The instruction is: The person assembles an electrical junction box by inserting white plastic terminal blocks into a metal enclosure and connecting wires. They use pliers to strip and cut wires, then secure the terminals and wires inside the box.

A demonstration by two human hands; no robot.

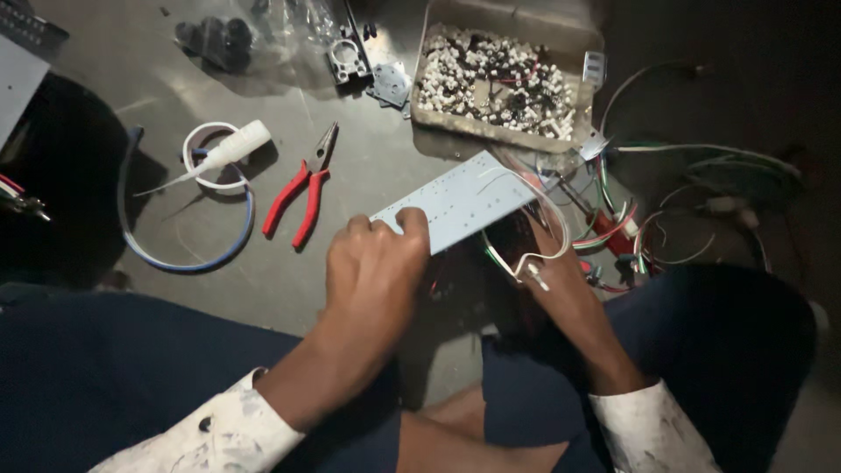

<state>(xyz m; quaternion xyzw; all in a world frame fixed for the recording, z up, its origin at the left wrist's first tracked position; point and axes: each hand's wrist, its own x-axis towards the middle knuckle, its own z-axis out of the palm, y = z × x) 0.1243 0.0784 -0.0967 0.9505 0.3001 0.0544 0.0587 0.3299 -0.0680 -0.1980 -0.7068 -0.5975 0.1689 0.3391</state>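
Head view: the left hand [377, 263] pinches the near end of a pale blue circuit strip [455, 203] held above the floor; the right hand [561, 280] grips beneath its far end, fingers closed among white wires [534, 258]. Red pliers [302, 188] lie nearby.

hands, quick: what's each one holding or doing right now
Left hand: closed on the pale blue rectangular circuit board.
Right hand: under the board among thin white wires; grip cannot be told.

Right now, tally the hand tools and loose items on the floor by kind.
Red-handled pliers: 1
White nozzle bottle: 1
Tray of small white parts: 1
Pale blue board, held by left hand: 1
Total: 4
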